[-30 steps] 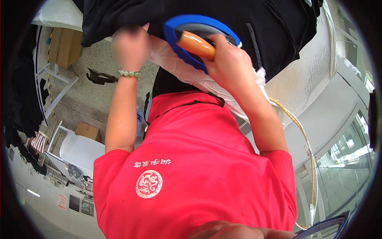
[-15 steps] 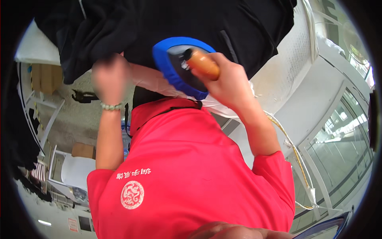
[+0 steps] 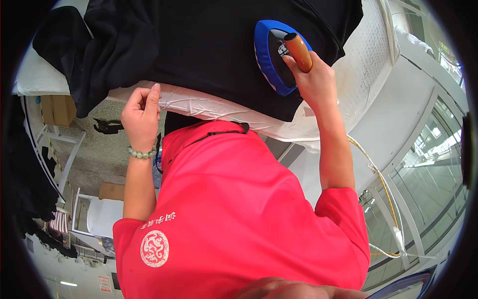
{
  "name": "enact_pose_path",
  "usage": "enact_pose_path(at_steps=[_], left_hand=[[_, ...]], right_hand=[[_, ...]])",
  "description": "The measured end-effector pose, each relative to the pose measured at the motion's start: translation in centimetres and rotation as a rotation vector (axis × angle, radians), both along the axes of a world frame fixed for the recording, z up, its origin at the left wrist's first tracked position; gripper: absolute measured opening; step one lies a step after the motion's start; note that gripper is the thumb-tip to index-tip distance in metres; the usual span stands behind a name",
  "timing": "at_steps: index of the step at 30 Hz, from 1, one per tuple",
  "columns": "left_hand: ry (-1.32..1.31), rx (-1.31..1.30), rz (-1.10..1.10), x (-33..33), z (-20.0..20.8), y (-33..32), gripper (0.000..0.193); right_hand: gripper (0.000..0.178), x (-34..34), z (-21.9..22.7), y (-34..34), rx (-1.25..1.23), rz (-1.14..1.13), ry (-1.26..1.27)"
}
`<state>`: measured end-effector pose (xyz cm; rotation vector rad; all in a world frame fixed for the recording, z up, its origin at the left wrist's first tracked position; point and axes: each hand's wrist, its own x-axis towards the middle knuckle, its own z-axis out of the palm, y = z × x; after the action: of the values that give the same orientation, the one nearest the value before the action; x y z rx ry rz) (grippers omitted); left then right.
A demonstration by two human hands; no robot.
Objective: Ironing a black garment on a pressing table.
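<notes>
My right hand [image 3: 317, 82] is wrapped round the brown handle of an iron [image 3: 276, 62] that has a blue cover round its base. The iron rests on a black garment [image 3: 209, 55] spread over a white-covered ironing table [image 3: 366, 55], near the garment's right side. My left hand [image 3: 142, 115], with a beaded bracelet at the wrist, is held at the table's near edge. Its fingers are curled in and the thumb points up, with no cloth seen in them. To its left, a bunched part of the garment hangs over the edge.
A white and yellow cord [image 3: 383, 187] hangs at the right, beside glass panels [image 3: 428, 164]. At the left are a cardboard box [image 3: 59, 109], a white chair [image 3: 102, 217] and dark cloth [image 3: 30, 164]. A black strap [image 3: 107, 125] lies on the floor.
The iron has moved right and away from me across the garment, with my right hand on it. My left hand has drawn slightly back toward me, and the garment's near edge lies further right.
</notes>
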<state>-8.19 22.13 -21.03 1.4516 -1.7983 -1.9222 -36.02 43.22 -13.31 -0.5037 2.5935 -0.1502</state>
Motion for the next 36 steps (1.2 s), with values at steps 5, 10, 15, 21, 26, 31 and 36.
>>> enact_pose_path(at_steps=[5,10,15,21,26,31,36], left_hand=[[0.017,-0.016,-0.003,-0.5,0.4,0.4,0.026],[0.053,-0.015,0.011,-0.6,0.6,0.7,0.027],[0.059,-0.012,0.000,-1.3,0.9,1.2,0.025],[0.079,-0.016,-0.025,-1.7,0.8,1.6,0.024],[0.068,-0.022,-0.025,-2.0,1.0,1.7,0.023],[0.062,-0.027,-0.038,-2.3,1.2,1.7,0.023],[0.092,-0.015,-0.065,-3.1,1.5,1.6,0.022]], right_hand=[[0.049,0.0,-0.1,-0.2,-0.029,0.052,0.005],[0.049,-0.2,0.0,0.1,-0.042,0.067,0.008],[0.050,-0.5,0.5,0.7,-0.061,-0.004,-0.015],[0.050,-0.5,0.7,0.8,-0.085,-0.004,-0.032],[0.044,-0.2,0.3,1.3,-0.156,0.024,0.040],[0.044,-0.2,0.8,1.1,-0.150,0.023,0.033],[0.042,-1.4,2.2,1.8,-0.132,-0.087,-0.113]])
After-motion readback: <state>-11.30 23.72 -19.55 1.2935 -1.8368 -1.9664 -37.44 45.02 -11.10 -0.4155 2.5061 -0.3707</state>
